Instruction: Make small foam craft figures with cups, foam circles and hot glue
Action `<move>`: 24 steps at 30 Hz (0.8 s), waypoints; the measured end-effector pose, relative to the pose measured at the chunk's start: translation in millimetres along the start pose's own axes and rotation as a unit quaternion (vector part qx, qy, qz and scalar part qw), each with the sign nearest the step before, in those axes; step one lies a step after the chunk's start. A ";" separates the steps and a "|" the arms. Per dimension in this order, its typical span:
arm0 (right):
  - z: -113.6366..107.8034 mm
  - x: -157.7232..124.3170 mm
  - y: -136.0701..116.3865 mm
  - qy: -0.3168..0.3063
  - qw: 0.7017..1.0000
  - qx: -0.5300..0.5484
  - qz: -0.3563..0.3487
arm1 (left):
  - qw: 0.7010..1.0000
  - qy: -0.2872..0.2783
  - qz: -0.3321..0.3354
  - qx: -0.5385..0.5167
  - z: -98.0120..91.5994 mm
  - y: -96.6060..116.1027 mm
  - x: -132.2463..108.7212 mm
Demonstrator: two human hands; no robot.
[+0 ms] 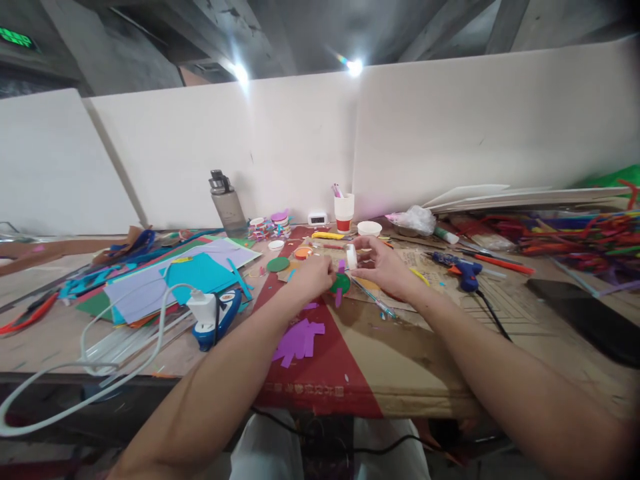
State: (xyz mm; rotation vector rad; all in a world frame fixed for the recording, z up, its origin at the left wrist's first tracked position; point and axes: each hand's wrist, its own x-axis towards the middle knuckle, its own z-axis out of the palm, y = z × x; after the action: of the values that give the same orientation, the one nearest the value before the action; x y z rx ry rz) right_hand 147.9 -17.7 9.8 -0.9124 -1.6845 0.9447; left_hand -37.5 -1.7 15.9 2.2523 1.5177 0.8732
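My right hand (pixel 380 268) is closed around a small white ring-shaped piece (pixel 351 257), thumb and fingers on its right side; I cannot tell whether it is a tape roll or a low cup. Just left of it, my left hand (pixel 315 275) has its fingers curled, and what they hold, if anything, is hidden. Below and between the hands is a green disc (pixel 342 283) with purple strips (pixel 339 297) on it. Nearer me, a pile of cut purple paper strips (pixel 299 341) lies on the red and brown cardboard (pixel 357 365).
At the right lie a blue hot glue gun (pixel 467 272) with its cable and a black phone-like slab (pixel 585 317). Coloured sheets (pixel 200 280) and a power strip (pixel 217 319) with a white cable are left. A bottle (pixel 228 207) and cup (pixel 344 212) stand behind.
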 end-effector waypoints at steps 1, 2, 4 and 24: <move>1.3 -0.8 -1.1 0.002 1.000 -0.010 -0.003 | 1.000 0.025 -0.010 -0.014 -1.0 0.4 0.8; 2.7 -1.8 -1.9 0.006 1.000 -0.021 -0.006 | 0.998 0.043 -0.021 -0.027 -1.6 0.7 1.7; 5.4 -3.7 -2.4 0.012 0.999 -0.039 -0.010 | 0.996 0.070 -0.038 -0.050 -1.7 1.0 3.0; 3.6 -0.3 8.2 0.107 0.987 -0.099 -0.068 | 0.838 -0.014 -0.071 -0.542 8.1 14.1 3.2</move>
State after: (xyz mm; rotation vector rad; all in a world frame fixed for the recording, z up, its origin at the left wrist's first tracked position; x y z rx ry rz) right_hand 145.7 -15.2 1.6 -0.9785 -1.6515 0.5739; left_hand -21.2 -3.8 18.3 1.2734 0.7752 1.2146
